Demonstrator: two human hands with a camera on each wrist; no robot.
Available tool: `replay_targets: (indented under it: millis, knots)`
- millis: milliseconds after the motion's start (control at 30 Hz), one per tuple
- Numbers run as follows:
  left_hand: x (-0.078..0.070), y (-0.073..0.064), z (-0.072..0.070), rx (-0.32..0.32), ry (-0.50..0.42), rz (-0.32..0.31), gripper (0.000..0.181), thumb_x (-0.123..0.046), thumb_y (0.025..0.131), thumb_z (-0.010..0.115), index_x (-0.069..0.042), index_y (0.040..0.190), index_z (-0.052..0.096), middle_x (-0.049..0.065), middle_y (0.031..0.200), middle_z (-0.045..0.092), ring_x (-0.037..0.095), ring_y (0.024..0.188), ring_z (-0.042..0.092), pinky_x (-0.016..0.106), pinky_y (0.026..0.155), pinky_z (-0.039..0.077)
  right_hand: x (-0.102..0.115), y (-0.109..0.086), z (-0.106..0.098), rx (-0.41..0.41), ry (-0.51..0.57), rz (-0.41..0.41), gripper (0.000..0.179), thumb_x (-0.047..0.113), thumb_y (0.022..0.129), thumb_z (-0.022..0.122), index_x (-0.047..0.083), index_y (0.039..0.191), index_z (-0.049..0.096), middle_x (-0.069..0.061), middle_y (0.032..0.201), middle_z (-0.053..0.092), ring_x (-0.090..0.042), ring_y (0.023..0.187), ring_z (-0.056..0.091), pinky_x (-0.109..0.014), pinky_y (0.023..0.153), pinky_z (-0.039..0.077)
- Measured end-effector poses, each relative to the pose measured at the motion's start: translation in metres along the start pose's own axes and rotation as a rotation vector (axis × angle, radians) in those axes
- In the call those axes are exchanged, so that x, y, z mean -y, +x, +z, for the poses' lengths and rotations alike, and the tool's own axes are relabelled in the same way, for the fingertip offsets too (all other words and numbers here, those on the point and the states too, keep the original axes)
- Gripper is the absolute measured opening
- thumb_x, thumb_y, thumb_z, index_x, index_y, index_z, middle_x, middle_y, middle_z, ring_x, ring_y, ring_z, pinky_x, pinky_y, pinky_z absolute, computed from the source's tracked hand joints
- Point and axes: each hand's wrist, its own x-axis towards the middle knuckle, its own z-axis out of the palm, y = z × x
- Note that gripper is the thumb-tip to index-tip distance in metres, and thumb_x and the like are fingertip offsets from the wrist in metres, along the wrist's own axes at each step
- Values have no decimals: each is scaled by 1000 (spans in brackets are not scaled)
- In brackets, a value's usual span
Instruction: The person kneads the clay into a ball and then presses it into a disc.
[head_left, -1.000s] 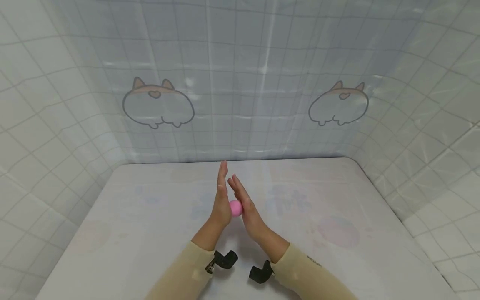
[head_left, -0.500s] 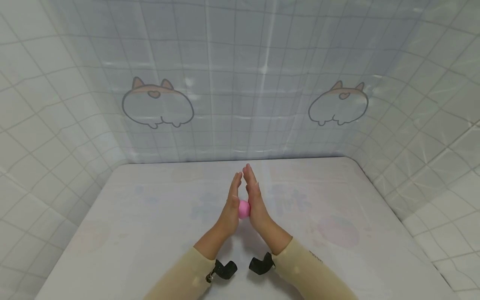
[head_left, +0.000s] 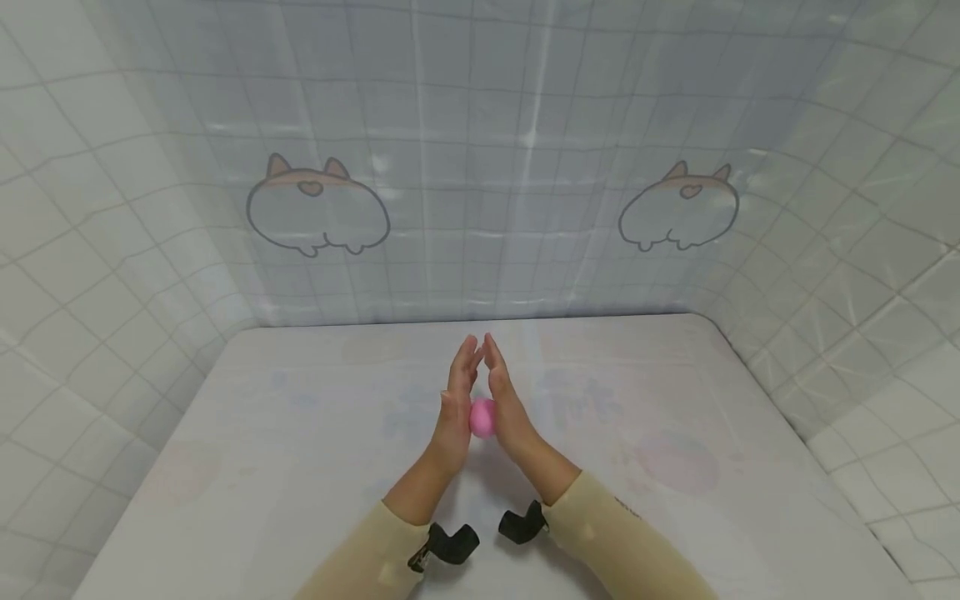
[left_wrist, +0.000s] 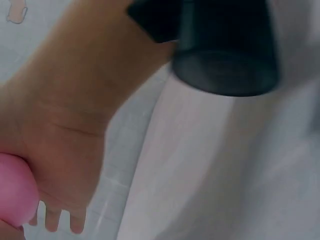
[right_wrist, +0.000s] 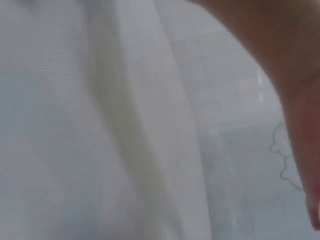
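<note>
In the head view, a small pink ball is pressed between two upright, facing palms above the table. The left hand touches its left side, fingers straight and pointing forward. Against the ball's right side lies the right hand, its fingers also straight. The fingertips of both hands lean close together ahead of the ball. The left wrist view shows the pink ball up close at the left edge, against a palm. The right wrist view catches a forearm and part of a hand, with the ball almost wholly out of frame.
A pale table with faint coloured prints spreads under the hands. Glossy grid-patterned sheeting with corgi drawings rises behind it and at both sides. Black wrist cameras hang from the beige sleeves.
The palms have shifted back and forth against each other, rolling the ball between them. It moved right, then slightly back left. The fingertips are now nearly level.
</note>
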Motion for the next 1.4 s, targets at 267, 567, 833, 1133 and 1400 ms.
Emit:
replay_targets:
  millis: [267,567,833,1133,1400]
  knots:
    - [8,3,-1,-60,161,-29,84,-69,100,9,-12,161,4,13,166,7,32,151,6,67,114,2,-4,-12,7,48,-6,-261,85,67,102,17,7,161,6,-12,167,11,-35,151,14,-61,117,14]
    - [18,5,-4,-49,278,-149,80,-67,102,13,-14,162,6,8,167,8,29,153,5,68,114,6,8,-14,3,-23,-14,-408,81,64,103,12,7,161,3,-18,165,13,-35,151,15,-42,121,17]
    - [20,-6,-4,107,361,-238,86,-73,97,7,-16,162,12,11,167,2,35,152,2,74,110,8,13,-5,-8,-111,35,-348,80,64,103,13,10,161,4,-13,165,15,-36,150,17,-55,119,16]
    - [14,-11,4,180,251,-85,80,-64,102,4,-10,161,6,11,167,4,34,152,6,72,112,6,5,8,-14,-200,101,-204,85,72,99,21,15,162,12,-6,165,20,-25,150,19,-50,120,15]
    - [8,-1,6,79,229,74,83,-63,103,5,-4,160,7,18,166,3,33,153,0,70,112,1,-11,7,-7,-45,142,-97,83,69,101,19,13,162,8,-7,168,9,-29,153,11,-62,117,7]
